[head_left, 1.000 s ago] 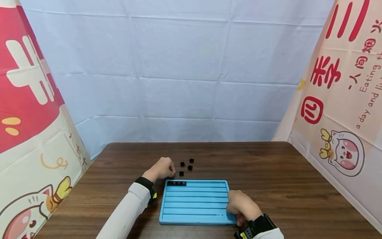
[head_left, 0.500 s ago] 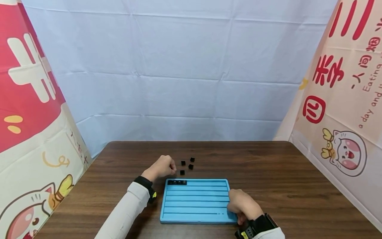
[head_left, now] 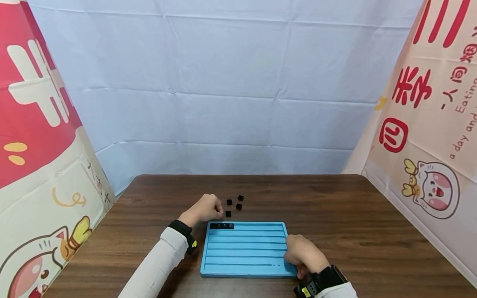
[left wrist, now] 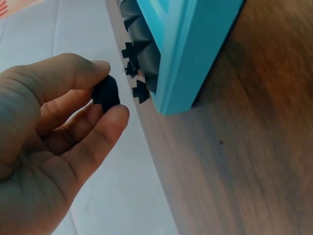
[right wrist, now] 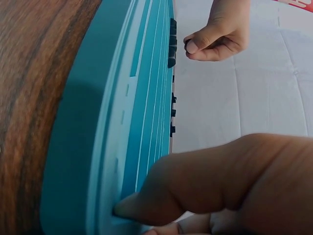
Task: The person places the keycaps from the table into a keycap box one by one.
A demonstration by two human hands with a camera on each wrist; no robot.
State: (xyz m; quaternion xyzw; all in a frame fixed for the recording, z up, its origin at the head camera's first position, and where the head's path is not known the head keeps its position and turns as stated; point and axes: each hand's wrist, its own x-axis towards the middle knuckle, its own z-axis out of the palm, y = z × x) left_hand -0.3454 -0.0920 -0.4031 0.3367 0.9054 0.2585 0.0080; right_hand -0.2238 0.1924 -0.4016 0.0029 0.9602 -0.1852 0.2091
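My left hand (head_left: 206,208) is just beyond the far left corner of the ridged blue tray (head_left: 246,257). In the left wrist view, its thumb and a finger pinch a small black block (left wrist: 106,93), raised off the table. A short run of similar black blocks (head_left: 221,226) fills the left end of the tray's farthest row. On the tray's right side, near the front corner, my right hand (head_left: 303,253) grips the edge. The right wrist view shows its thumb (right wrist: 142,205) over the rim, with the other fingers partly hidden.
Several loose black blocks (head_left: 239,206) lie on the brown wooden table (head_left: 354,231) behind the tray, close to the left hand. A pale cloth (head_left: 231,91) hangs behind the table. Printed cloths (head_left: 428,124) hang along both sides.
My left hand has shifted slightly right, toward the loose blocks. The right hand stays on the tray's edge. The head view has moved a little.
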